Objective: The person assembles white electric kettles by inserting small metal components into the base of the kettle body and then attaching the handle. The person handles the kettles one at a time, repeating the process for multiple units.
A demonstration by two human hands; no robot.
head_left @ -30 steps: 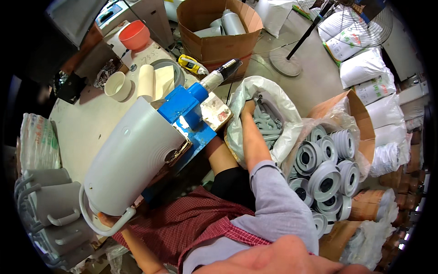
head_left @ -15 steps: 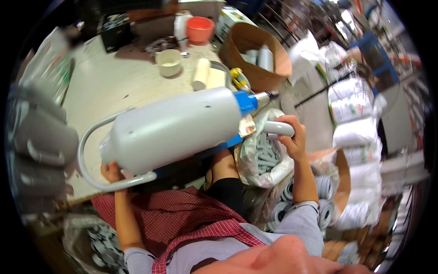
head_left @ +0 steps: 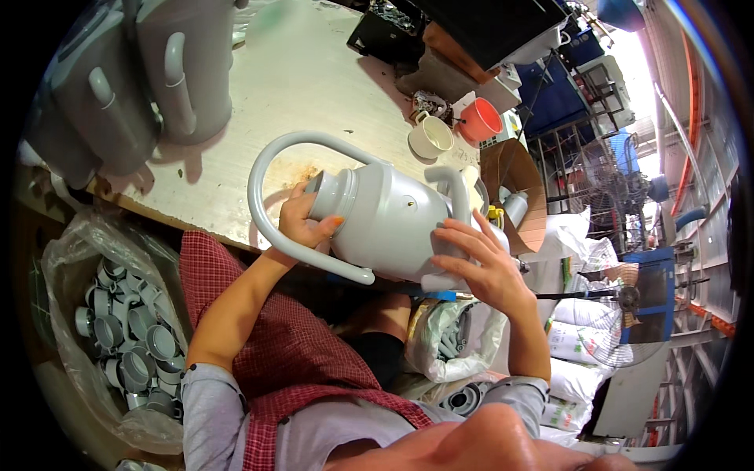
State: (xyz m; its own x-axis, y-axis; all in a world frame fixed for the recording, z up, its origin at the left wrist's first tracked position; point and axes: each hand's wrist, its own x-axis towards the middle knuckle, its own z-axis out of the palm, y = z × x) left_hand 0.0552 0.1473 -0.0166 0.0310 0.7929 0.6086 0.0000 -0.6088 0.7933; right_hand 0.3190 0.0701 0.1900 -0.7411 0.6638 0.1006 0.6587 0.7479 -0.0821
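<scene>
A grey plastic jug-like flask [head_left: 400, 216] lies tilted on its side in front of me, its ringed neck toward the left. A thin grey loop handle [head_left: 267, 196] arches around the neck end. My left hand [head_left: 305, 224] is wrapped round the neck, thumb along its near side. My right hand [head_left: 491, 267] lies across the far end of the body with fingers spread, against a thick curved grey handle [head_left: 453, 188]. Part of that handle is hidden under the hand. A bit of blue support [head_left: 441, 296] shows beneath the flask.
Grey jugs with handles [head_left: 184, 78] stand at left on the white table [head_left: 290, 71]. Farther back are a cream cup [head_left: 430, 136], a red bowl [head_left: 481, 120] and a cardboard box [head_left: 530, 228]. Bags hold grey rings [head_left: 137, 353] and handles [head_left: 455, 334]. A fan [head_left: 627, 298] stands right.
My left hand has gone from beneath the flask's end to its neck. My right hand has brought the curved handle from the right onto the body. The flask has rolled, and the view has turned.
</scene>
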